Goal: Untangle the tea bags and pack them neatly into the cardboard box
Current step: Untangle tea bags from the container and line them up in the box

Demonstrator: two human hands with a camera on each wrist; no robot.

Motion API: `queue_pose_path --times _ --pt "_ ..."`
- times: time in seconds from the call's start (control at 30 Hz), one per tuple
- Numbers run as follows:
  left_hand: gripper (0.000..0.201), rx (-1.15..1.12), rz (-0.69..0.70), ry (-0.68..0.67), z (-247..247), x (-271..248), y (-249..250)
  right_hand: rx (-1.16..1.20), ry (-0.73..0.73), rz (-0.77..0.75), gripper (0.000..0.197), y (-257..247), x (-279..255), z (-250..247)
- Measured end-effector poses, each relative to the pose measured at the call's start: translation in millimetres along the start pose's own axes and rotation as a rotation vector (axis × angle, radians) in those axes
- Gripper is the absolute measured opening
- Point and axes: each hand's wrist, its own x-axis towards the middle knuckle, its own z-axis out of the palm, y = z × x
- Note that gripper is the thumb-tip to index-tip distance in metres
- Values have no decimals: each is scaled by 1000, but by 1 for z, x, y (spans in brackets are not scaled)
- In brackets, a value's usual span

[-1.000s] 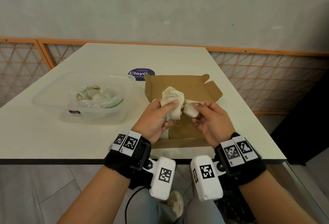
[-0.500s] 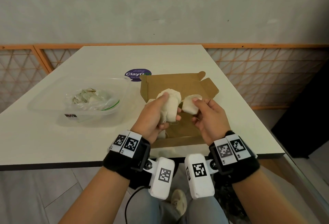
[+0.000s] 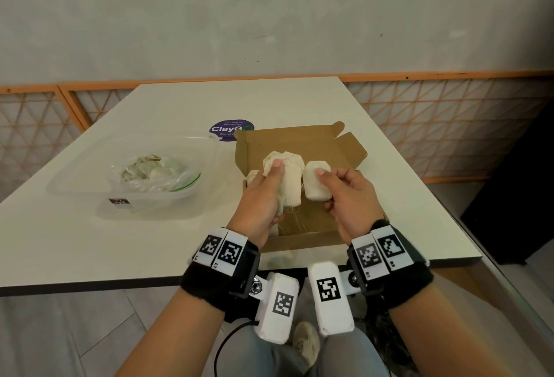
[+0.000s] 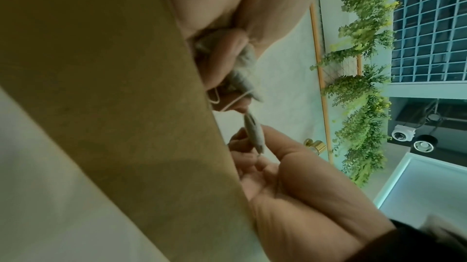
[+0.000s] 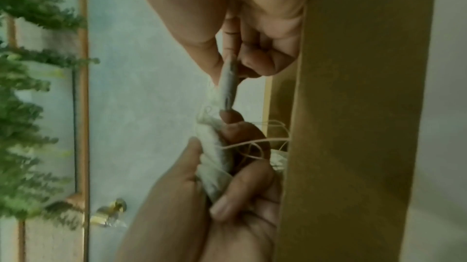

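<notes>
Both hands hover over the open cardboard box (image 3: 305,241) near the table's front edge. My left hand (image 3: 274,176) grips a bunch of cream tea bags (image 3: 289,179), with the thumb on top. Thin strings (image 3: 295,220) dangle from the bunch into the box. My right hand (image 3: 329,189) pinches a single tea bag (image 3: 314,187) held upright just right of the bunch. In the right wrist view the single tea bag (image 5: 228,86) sits between thumb and fingers, and the bunch (image 5: 215,158) trails strings (image 5: 252,142). The left wrist view shows the bunch (image 4: 242,74) above the single tea bag (image 4: 254,134).
A clear plastic container (image 3: 90,179) on the left holds a zip bag of more tea bags (image 3: 153,170). A purple round sticker (image 3: 230,129) lies behind the box. Another tea bag (image 3: 251,177) peeks out at the box's left side. The raised lid (image 3: 299,143) stands behind the hands.
My right hand has turned its tea bag upright and brought it close beside the bunch. My left thumb has slid up to the top of the bunch.
</notes>
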Motion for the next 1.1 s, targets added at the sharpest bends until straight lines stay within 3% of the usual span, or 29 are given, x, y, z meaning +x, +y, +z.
queue_pose_path --times 0.17,0.33,0.5,0.63,0.8,1.1 --pt "29 33 86 1 1 -3 -1 -219 -181 -113 15 0 -11 5" --pt "22 22 165 30 3 -1 -5 -146 -275 -112 15 -5 -18 4" --pt "29 -4 106 9 3 -1 -4 -218 -218 -182 14 0 -16 6" --pt "17 -91 28 -29 -2 0 -1 9 -156 -85 13 0 -10 4" --pt "30 -199 36 -124 -6 -2 2 263 -88 37 19 -4 -1 -2" --pt "13 -162 99 -216 -5 -11 3 53 -9 -25 13 3 3 3"
